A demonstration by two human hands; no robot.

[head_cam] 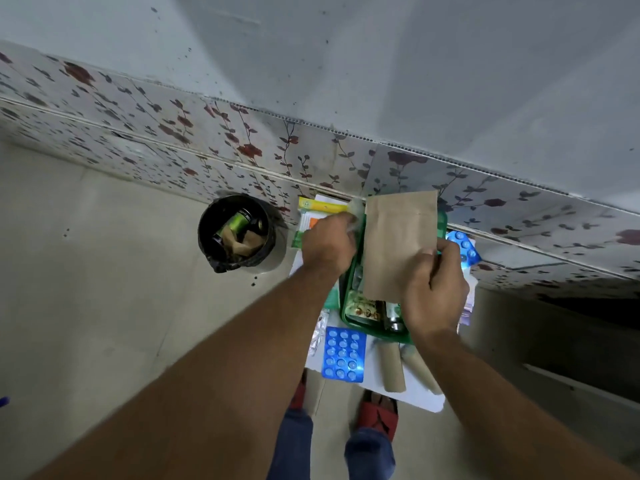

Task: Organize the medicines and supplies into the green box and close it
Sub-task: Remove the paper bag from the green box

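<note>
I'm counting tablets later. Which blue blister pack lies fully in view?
The blue blister pack nearest the person, below the green box; the other blue pack is partly hidden behind the right hand.

From my remote view, the box [348, 306] sat on the bench [415, 398] against the wall [242, 140], with a pouch [398, 244] held over it. A blister pack [343, 353] and two rolls [393, 368] lay nearer me, another blister pack [464, 245] right of the box, and a bin [239, 232] stood on the floor to the left.
</note>
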